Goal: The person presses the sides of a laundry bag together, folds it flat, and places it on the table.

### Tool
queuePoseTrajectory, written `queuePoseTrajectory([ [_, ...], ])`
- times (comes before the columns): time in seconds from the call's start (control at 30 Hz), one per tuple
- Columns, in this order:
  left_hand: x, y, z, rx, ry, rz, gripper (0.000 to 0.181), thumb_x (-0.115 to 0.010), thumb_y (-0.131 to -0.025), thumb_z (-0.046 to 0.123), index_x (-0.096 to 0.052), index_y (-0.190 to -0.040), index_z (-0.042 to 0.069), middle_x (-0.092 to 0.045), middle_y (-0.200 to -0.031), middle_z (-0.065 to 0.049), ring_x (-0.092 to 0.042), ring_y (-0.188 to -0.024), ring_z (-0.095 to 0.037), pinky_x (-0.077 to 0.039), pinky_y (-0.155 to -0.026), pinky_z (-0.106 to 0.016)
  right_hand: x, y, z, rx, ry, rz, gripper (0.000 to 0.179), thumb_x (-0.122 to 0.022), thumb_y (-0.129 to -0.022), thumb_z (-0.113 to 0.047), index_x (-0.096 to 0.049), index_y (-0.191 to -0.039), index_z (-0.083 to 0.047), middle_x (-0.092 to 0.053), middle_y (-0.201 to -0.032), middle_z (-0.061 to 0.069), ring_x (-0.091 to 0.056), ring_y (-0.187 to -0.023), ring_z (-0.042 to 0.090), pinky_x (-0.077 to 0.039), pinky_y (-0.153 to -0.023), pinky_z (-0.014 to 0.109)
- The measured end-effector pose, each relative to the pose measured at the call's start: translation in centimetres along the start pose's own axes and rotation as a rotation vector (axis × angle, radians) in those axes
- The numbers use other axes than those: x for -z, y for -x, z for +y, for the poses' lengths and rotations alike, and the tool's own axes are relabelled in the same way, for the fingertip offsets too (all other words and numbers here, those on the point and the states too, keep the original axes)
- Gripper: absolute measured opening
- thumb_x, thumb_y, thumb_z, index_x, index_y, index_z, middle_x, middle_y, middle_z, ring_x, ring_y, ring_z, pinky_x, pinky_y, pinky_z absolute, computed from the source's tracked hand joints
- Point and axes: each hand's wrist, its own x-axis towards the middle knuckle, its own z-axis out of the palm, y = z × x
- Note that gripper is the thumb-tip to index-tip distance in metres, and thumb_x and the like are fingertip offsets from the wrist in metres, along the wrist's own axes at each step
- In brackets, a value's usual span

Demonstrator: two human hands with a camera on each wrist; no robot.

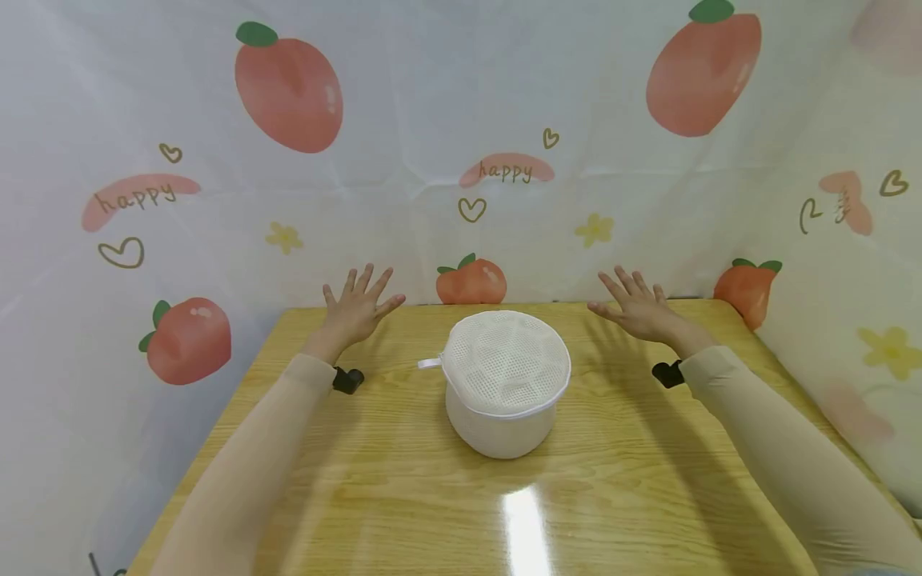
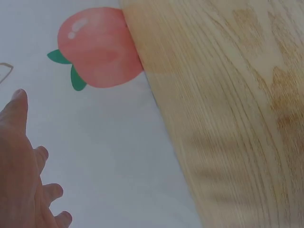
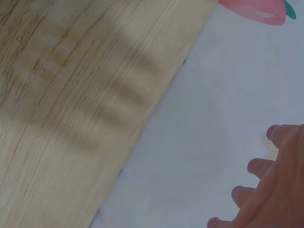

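Note:
A round white mesh laundry bag (image 1: 504, 384) stands on the wooden table, its domed top edged by a zipper seam. A small white tab (image 1: 430, 363) sticks out at its left side. To the left of the bag, my left hand (image 1: 353, 314) is held up with fingers spread, holding nothing. My right hand (image 1: 641, 310) is raised likewise on the other side, fingers apart and nothing in it. Both hands are apart from the bag, near the table's far edge. In the wrist views only the hands, table and cloth show.
The wooden table (image 1: 403, 504) ends at a white cloth backdrop (image 1: 403, 96) printed with peaches, hearts and the word happy. The cloth also hangs along the left and right sides. Dark wrist cameras (image 1: 349, 380) sit at both cuffs. A bright reflection lies at the table's front.

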Motion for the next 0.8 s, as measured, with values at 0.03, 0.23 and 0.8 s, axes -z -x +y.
queuePoseTrajectory([
  [0.03, 0.0, 0.0, 0.0, -0.001, 0.002, 0.003, 0.081, -0.028, -0.106, 0.07, -0.01, -0.17, 0.022, 0.001, -0.174, -0.019, 0.004, -0.158, -0.047, 0.008, -0.111, -0.082, 0.0, 0.1, -0.1, 0.002, 0.002, 0.0, 0.087, -0.037, -0.108, -0.062, -0.003, -0.168, -0.01, 0.01, -0.17, 0.027, 0.013, -0.153, 0.056, 0.01, -0.113, 0.078],
  [0.23, 0.4, 0.3, 0.3, -0.027, 0.012, 0.007, 0.08, -0.03, -0.107, 0.067, -0.012, -0.169, 0.02, 0.0, -0.174, -0.019, 0.003, -0.157, -0.048, 0.006, -0.111, -0.083, 0.2, 0.5, -0.4, 0.025, -0.019, 0.0, 0.084, -0.038, -0.109, -0.059, -0.002, -0.168, -0.011, 0.01, -0.171, 0.026, 0.013, -0.153, 0.055, 0.01, -0.114, 0.077],
  [0.8, 0.6, 1.7, 1.6, -0.109, 0.077, 0.006, 0.077, -0.031, -0.107, 0.067, -0.009, -0.17, 0.026, 0.002, -0.175, -0.014, 0.007, -0.159, -0.042, 0.008, -0.112, -0.081, 0.1, 2.1, -2.9, 0.142, -0.116, -0.013, 0.079, -0.043, -0.111, -0.05, -0.005, -0.169, -0.013, 0.012, -0.173, 0.019, 0.018, -0.155, 0.048, 0.012, -0.117, 0.072],
])
